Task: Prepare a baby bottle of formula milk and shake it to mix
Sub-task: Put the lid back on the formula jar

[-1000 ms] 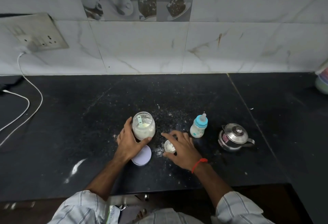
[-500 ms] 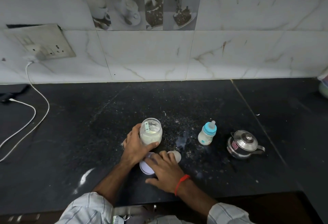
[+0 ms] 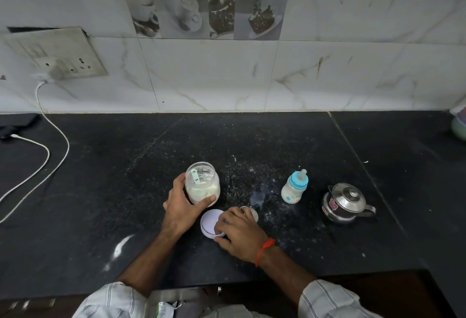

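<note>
We held the open jar [image 3: 202, 183] of powder upright on the counter [image 3: 100, 191] with our left hand [image 3: 180, 208] curled around it. Our right hand [image 3: 239, 233] pinched the round lid [image 3: 208, 222] beside it. The baby bottle [image 3: 295, 187] stood closed near the steel kettle [image 3: 345, 203].

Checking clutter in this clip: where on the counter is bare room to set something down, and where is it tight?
Bare: the black counter behind the powder jar up to the wall, and the stretch between the white cable and the left hand. Crowded: around the right hand, with the lavender lid and small cap, and on to the baby bottle and steel kettle.
</note>
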The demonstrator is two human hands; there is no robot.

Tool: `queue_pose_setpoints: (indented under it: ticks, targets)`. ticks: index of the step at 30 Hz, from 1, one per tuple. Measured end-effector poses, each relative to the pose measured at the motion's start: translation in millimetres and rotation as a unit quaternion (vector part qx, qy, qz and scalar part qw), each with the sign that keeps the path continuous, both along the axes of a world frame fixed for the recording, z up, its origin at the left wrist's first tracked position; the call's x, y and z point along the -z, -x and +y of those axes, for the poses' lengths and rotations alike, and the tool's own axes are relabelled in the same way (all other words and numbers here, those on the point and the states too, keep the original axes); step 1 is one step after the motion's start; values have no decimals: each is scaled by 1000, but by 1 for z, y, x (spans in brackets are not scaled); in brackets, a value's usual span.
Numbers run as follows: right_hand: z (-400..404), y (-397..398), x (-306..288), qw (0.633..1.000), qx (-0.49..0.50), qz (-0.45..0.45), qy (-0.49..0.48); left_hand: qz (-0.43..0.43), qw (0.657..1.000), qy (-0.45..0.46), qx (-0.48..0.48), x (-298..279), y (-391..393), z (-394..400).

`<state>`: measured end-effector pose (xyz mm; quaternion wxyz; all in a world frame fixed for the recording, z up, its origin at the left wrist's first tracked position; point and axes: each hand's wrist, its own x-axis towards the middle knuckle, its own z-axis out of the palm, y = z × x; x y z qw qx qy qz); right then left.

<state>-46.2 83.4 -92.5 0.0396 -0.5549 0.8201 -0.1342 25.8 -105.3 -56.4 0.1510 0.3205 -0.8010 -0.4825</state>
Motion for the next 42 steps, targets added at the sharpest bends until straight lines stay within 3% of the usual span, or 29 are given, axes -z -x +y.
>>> queue_pose_setpoints:
  ticks: [10, 17, 23, 27, 33, 35, 37, 38, 42]
  targets:
    - [21, 28, -19, 987, 23, -148, 52, 17, 1000, -6, -13, -3, -4, 9]
    - [41, 35, -32, 915, 135, -332, 186, 16, 999, -23, -17, 0, -5, 17]
    - [46, 44, -47, 764, 250, -496, 327, 17, 1000, -19, -15, -3, 0, 28]
    - [45, 51, -60, 677, 300, -545, 394, 26, 999, -17, -10, -2, 1, 33]
    - [35, 59, -88, 468, 325, -669, 477, 47, 999, 3, 8, -1, 0, 38]
    - [30, 62, -97, 423, 328, -698, 475, 58, 998, 12, 23, -5, 1, 41]
    - [23, 63, -110, 421, 323, -711, 461, 72, 996, 21, 42, -8, 1, 44]
    - [19, 64, -116, 441, 315, -709, 451, 78, 995, 27, 54, -9, 1, 46]
    - [4, 67, -133, 576, 283, -663, 385, 106, 990, 39, 84, -14, 6, 49]
